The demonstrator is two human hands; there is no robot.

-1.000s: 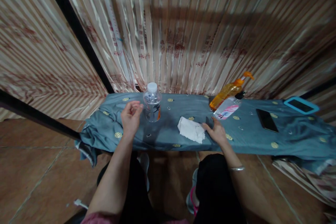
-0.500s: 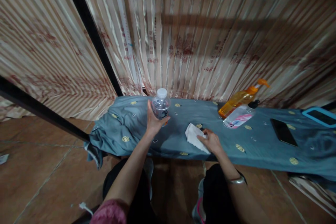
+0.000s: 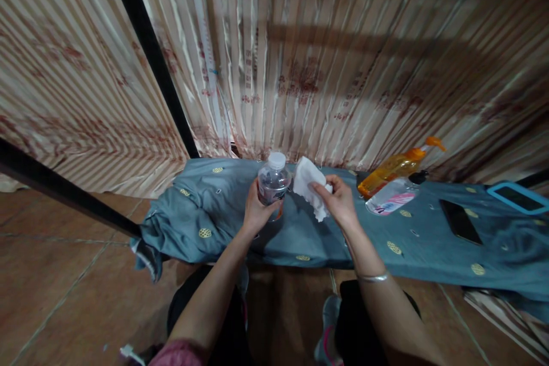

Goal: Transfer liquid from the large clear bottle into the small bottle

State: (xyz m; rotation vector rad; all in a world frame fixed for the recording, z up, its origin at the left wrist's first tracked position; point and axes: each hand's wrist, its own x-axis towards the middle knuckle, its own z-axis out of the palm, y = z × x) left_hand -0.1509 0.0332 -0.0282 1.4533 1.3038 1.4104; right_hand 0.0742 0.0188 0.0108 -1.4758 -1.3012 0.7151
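Observation:
My left hand [image 3: 256, 213] grips a small clear plastic water bottle [image 3: 273, 183] with a white cap, held upright just above the blue cloth-covered bench [image 3: 206, 206]. My right hand [image 3: 338, 201] pinches a crumpled white tissue [image 3: 309, 185], lifted off the cloth and held right beside the bottle's right side. A silver bangle sits on my right wrist.
An orange pump bottle [image 3: 397, 166] and a clear bottle with a pink label [image 3: 390, 199] lie at the back right. A black phone [image 3: 460, 222] and a blue-cased device [image 3: 518, 197] lie farther right. Striped curtains hang behind; brown floor tiles lie below.
My left hand closed on the bottle and lifted it slightly. My right hand picked the tissue up from the cloth and brought it up next to the bottle.

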